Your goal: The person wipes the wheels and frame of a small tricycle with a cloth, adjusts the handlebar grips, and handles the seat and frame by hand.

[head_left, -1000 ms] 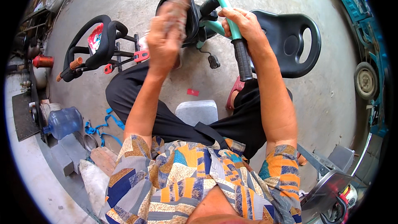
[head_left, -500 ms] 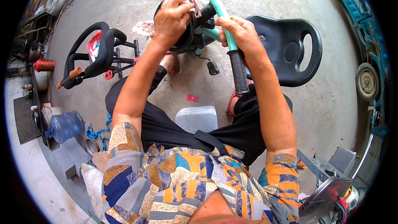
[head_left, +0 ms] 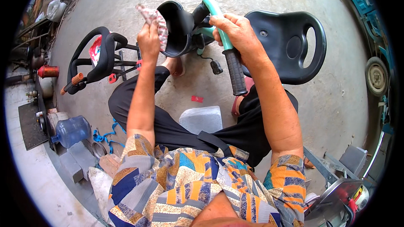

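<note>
My left hand (head_left: 149, 41) grips a patterned cloth (head_left: 156, 20), which sticks out past the fingers beside the rim of a black plastic basket (head_left: 175, 45). That basket hangs at the front of a child's tricycle. Closed around the tricycle's turquoise handlebar (head_left: 208, 1) is my right hand (head_left: 237, 33), just above the ribbed black grip (head_left: 236, 75). The black seat (head_left: 290, 46), with a slot in its backrest, lies to the right of my right hand. Below the frame hangs a black pedal (head_left: 216, 67).
A black padded frame (head_left: 99, 61) with bars stands on the floor at left. Further left are a red canister (head_left: 48, 72) and a blue water jug (head_left: 72, 131). A grey block (head_left: 202, 118) sits between my legs. A wheel (head_left: 375, 76) is at the far right.
My left hand has come out of the basket's opening with the cloth, moving left and a little nearer. My right hand keeps hold of the handlebar, which has shifted slightly left.
</note>
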Demonstrator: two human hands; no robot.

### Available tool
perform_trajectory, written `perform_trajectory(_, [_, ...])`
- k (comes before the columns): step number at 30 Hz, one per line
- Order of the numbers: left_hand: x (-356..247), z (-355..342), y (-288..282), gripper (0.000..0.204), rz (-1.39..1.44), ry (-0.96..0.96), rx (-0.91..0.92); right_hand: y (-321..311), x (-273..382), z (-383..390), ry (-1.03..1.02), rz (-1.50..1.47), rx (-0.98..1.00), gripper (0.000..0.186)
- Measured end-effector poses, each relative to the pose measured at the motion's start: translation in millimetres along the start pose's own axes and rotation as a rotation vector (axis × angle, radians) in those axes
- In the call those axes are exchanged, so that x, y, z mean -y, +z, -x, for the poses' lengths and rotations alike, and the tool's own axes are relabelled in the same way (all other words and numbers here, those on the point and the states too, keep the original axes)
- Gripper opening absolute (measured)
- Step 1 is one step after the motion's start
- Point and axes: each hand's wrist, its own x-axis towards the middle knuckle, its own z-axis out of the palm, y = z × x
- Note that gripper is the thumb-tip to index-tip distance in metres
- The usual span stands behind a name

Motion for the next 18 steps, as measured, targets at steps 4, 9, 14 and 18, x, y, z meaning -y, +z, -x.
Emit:
perform_trajectory(4, [-2, 42, 7, 0.026, 0.162, -0.046, -0.180, -1, -1, -1, -0.011, -0.018, 0.013, 0.030])
perform_trajectory(9, [-16, 82, 9, 0.024, -0.019, 0.071, -0.309, 0, 0, 0, -0.007, -0.022, 0.006, 0.032])
perform_trajectory(14, [-39, 111, 13, 0.030, -0.083, 0.406, -0.200, 1, -3, 0, -0.021, -0.026, 0.008, 0.032])
perform_trajectory(18, [-42, 91, 19, 0.024, -0.123, 0.498, -0.163, -1, -5, -1, -0.045, -0.053, 0.022, 0.030])
